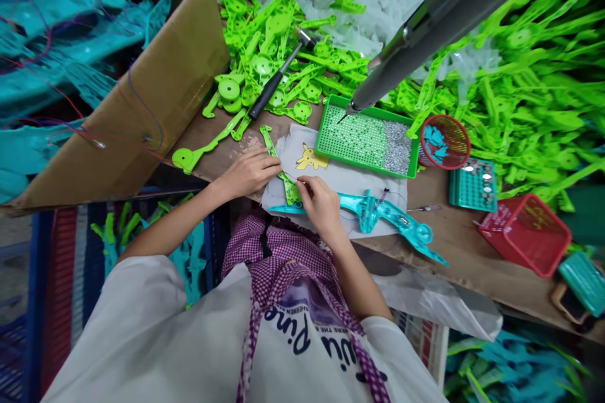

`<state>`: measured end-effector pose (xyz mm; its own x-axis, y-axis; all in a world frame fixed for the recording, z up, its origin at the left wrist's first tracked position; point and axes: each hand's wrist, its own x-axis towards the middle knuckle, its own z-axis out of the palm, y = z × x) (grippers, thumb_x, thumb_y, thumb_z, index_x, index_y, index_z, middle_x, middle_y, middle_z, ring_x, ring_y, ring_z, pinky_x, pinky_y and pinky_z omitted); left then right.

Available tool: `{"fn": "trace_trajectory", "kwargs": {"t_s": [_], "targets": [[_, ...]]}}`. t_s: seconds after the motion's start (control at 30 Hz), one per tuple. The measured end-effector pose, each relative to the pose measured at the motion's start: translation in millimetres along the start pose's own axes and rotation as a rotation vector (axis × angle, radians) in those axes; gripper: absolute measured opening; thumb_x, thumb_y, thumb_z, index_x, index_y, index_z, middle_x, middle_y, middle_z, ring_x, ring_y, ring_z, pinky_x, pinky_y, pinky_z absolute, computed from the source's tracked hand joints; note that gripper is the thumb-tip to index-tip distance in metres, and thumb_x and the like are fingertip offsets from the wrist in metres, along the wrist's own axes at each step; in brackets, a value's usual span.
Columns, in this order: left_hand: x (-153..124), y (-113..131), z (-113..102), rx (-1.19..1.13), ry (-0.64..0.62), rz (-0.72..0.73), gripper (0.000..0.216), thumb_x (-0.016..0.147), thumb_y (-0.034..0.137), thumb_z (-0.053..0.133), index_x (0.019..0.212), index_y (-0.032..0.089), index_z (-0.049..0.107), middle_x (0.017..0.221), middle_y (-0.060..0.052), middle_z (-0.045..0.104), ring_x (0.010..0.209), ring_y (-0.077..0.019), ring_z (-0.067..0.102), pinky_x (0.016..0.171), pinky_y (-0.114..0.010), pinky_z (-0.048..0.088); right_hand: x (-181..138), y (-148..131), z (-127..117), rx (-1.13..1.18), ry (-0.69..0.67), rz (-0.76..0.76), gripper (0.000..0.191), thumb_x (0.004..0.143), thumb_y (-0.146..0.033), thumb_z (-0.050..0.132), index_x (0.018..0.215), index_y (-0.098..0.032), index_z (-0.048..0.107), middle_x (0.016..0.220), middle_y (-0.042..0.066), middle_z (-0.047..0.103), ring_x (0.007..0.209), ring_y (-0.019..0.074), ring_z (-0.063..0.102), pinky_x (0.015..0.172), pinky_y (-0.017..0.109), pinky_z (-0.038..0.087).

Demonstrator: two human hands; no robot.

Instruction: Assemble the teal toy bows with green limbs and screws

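Observation:
My left hand (253, 171) is closed on a long lime-green plastic part (292, 191) lying on a pale cloth. My right hand (321, 203) pinches at the same part's near end, with thumb and forefinger together. A thin dark line, perhaps a wire, runs between the two hands; what the right fingertips hold is too small to make out. Just beyond the right hand lies a turquoise plastic part (366, 206) with thin wires on it. The cloth (295, 138) bears a yellow cartoon figure.
A grey powered screwdriver (378, 85) hangs over a green basket (326, 132) of small metal pieces. A hammer (276, 85) rests on piled green parts (265, 25). At left stands a cardboard box (189, 31) of turquoise parts. Red baskets (456, 126) are at right.

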<state>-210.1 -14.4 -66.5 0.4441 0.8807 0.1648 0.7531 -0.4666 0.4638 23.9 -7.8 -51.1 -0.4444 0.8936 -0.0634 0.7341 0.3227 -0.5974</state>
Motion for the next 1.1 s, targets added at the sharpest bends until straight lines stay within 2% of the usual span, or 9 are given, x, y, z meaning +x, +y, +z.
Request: {"fn": "trace_trajectory", "kwargs": {"t_s": [0.1, 0.2, 0.33, 0.47, 0.63, 0.77, 0.83, 0.93, 1.1], "targets": [[0, 10, -6, 0.035, -0.038, -0.045, 0.026, 0.103, 0.029, 0.050, 0.111, 0.026, 0.075, 0.123, -0.007, 0.074, 0.114, -0.0209, 0.068, 0.118, -0.048, 0.041, -6, -6, -2, -0.103, -0.038, -0.036, 0.034, 0.105, -0.037, 0.041, 0.108, -0.022, 0.072, 0.103, 0.009, 0.075, 0.089, 0.0204, 0.069, 0.072, 0.029, 0.044], [3, 22, -5, 0.055, 0.000, -0.129, 0.025, 0.102, 0.036, 0.054, 0.104, 0.024, 0.075, 0.119, -0.008, 0.073, 0.112, -0.0241, 0.068, 0.119, -0.051, 0.038, -9, -12, -3, -0.261, -0.119, -0.092, 0.034, 0.106, -0.034, 0.040, 0.105, -0.023, 0.072, 0.097, 0.008, 0.074, 0.079, 0.0180, 0.067, 0.063, 0.030, 0.036], [6, 30, 6, 0.066, 0.057, -0.206, 0.027, 0.100, 0.042, 0.055, 0.100, 0.021, 0.071, 0.120, -0.011, 0.070, 0.115, -0.0276, 0.064, 0.119, -0.053, 0.036, -13, -11, -4, -0.392, -0.158, -0.165, 0.036, 0.107, -0.032, 0.038, 0.116, -0.023, 0.071, 0.097, 0.008, 0.073, 0.076, 0.0165, 0.066, 0.059, 0.031, 0.030], [4, 27, 12, 0.030, 0.067, -0.240, 0.026, 0.100, 0.044, 0.055, 0.099, 0.021, 0.067, 0.122, -0.010, 0.067, 0.117, -0.0280, 0.061, 0.118, -0.052, 0.036, -12, -10, -7, -0.403, -0.180, -0.183, 0.036, 0.108, -0.032, 0.036, 0.117, -0.023, 0.070, 0.101, 0.008, 0.072, 0.077, 0.0161, 0.066, 0.058, 0.031, 0.028], [1, 27, 12, 0.002, 0.067, -0.297, 0.016, 0.099, 0.036, 0.056, 0.100, 0.023, 0.066, 0.125, -0.007, 0.066, 0.122, -0.0262, 0.059, 0.125, -0.056, 0.020, -2, -15, -9, -0.293, -0.178, -0.073, 0.032, 0.107, -0.033, 0.039, 0.111, -0.021, 0.069, 0.106, 0.008, 0.073, 0.080, 0.0175, 0.067, 0.058, 0.031, 0.027], [4, 31, 10, -0.003, 0.059, -0.351, 0.013, 0.098, 0.034, 0.058, 0.097, 0.024, 0.065, 0.125, -0.006, 0.066, 0.123, -0.0262, 0.058, 0.125, -0.058, 0.014, 2, -9, -10, -0.204, -0.124, -0.002, 0.027, 0.105, -0.034, 0.044, 0.109, -0.021, 0.067, 0.106, 0.007, 0.073, 0.081, 0.0191, 0.066, 0.061, 0.030, 0.030], [6, 32, 9, -0.005, 0.044, -0.365, 0.011, 0.097, 0.033, 0.059, 0.097, 0.023, 0.064, 0.123, -0.006, 0.066, 0.122, -0.0269, 0.057, 0.124, -0.059, 0.013, 2, -4, -10, -0.187, -0.128, 0.004, 0.027, 0.105, -0.035, 0.044, 0.108, -0.021, 0.067, 0.106, 0.008, 0.073, 0.083, 0.0197, 0.066, 0.062, 0.029, 0.032], [12, 33, 6, -0.017, 0.007, -0.394, 0.009, 0.095, 0.031, 0.061, 0.098, 0.023, 0.064, 0.120, -0.007, 0.065, 0.123, -0.0291, 0.055, 0.121, -0.061, 0.016, 0, 2, -11, -0.173, -0.166, -0.042, 0.029, 0.106, -0.031, 0.041, 0.117, -0.022, 0.066, 0.109, 0.009, 0.071, 0.087, 0.0202, 0.066, 0.063, 0.030, 0.034], [21, 33, 0, -0.055, -0.066, -0.481, 0.016, 0.089, 0.029, 0.067, 0.102, 0.021, 0.066, 0.130, -0.012, 0.059, 0.128, -0.0371, 0.046, 0.108, -0.063, 0.031, 2, 3, -13, -0.279, -0.267, -0.069, 0.031, 0.104, -0.023, 0.039, 0.124, -0.024, 0.063, 0.110, 0.010, 0.067, 0.076, 0.0192, 0.061, 0.058, 0.032, 0.027]]}}
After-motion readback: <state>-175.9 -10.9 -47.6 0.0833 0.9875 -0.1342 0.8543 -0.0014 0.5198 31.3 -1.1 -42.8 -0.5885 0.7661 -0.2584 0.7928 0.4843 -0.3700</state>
